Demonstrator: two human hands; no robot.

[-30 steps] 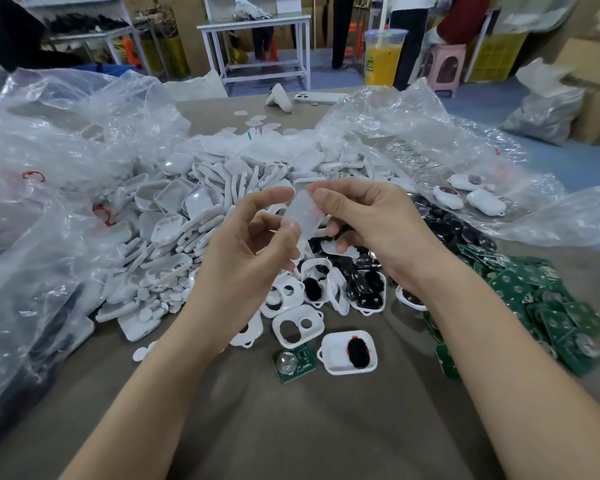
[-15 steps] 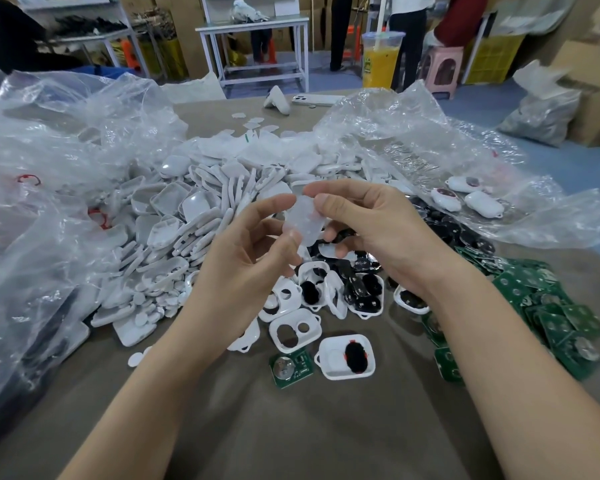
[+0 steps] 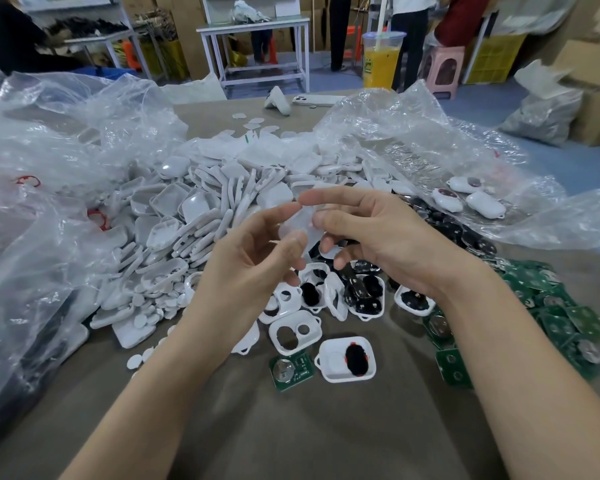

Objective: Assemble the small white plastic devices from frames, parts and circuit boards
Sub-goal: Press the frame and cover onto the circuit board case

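Both hands hold one small translucent white plastic part [image 3: 300, 225] above the pile. My left hand [image 3: 253, 265] pinches its lower left side between thumb and forefinger. My right hand [image 3: 371, 233] pinches its upper right side with thumb and forefinger. Below them lie white frames [image 3: 295, 332], one frame with a black insert [image 3: 347, 358], and a green circuit board with a coin cell [image 3: 290, 370]. A heap of white shells [image 3: 194, 216] spreads to the left, green circuit boards [image 3: 561, 320] to the right.
Crumpled clear plastic bags [image 3: 39, 188] lie left and another bag [image 3: 465, 174] at right, carrying finished white devices [image 3: 482, 204]. An orange drink cup [image 3: 381, 60] and a phone [image 3: 314, 99] stand at the table's far edge. Bare brown tabletop [image 3: 291, 438] lies near me.
The hands stay together on the translucent part and have shifted it slightly; my right forefinger now reaches further left over its top.
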